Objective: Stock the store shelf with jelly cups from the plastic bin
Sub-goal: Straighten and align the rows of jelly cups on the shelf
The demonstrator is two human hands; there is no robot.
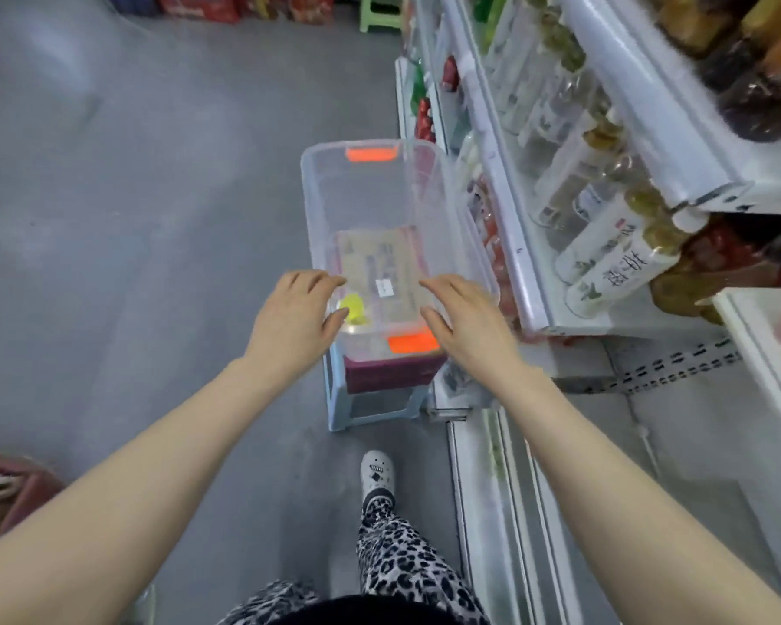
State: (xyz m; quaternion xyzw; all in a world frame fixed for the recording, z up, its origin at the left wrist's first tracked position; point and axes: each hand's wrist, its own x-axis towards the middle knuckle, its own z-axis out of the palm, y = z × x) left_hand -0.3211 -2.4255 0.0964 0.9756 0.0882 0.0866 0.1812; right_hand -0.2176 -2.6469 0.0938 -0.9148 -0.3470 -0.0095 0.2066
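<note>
Left hand (292, 318) and right hand (463, 318) are both loose, holding nothing, at the bin's (310, 196) near end. The only cup (352, 306) I can see is yellow, just off the left thumb, so left's nearer. The bin runs lengthwise straight away from the hands, with the shelf (528, 281) beyond the right hand. Which way does the cup point? Too blurry to call.

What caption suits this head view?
Left hand and right hand reach for a clear plastic bin holding one yellow jelly cup, beside the shelf.
</note>
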